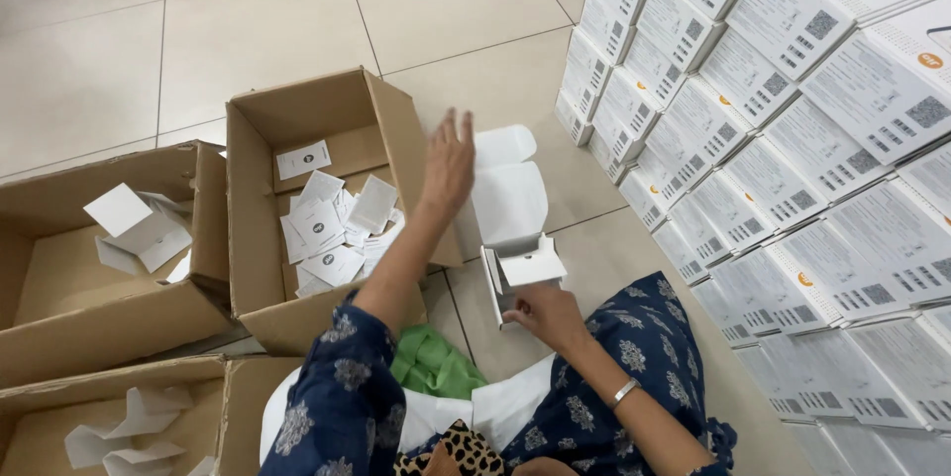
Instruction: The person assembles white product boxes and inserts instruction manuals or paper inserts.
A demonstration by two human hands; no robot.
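Note:
My left hand (448, 161) is stretched out with fingers spread, empty, above the right wall of a brown cardboard box (260, 129) that holds several small white cards (332, 228). My right hand (544, 312) grips the lower edge of an open white carton (511, 207), whose lid stands up and whose white insert flap sticks out at the front. The carton rests on the tiled floor between my two arms. Both sleeves are dark blue with a pale flower print, and a silver bangle sits on my right wrist.
A tall stack of closed white boxes (792, 129) fills the right side. At left a cardboard box (59, 278) holds folded white inserts; another box (109, 402) with inserts sits at bottom left. Green cloth (431, 362) lies in my lap.

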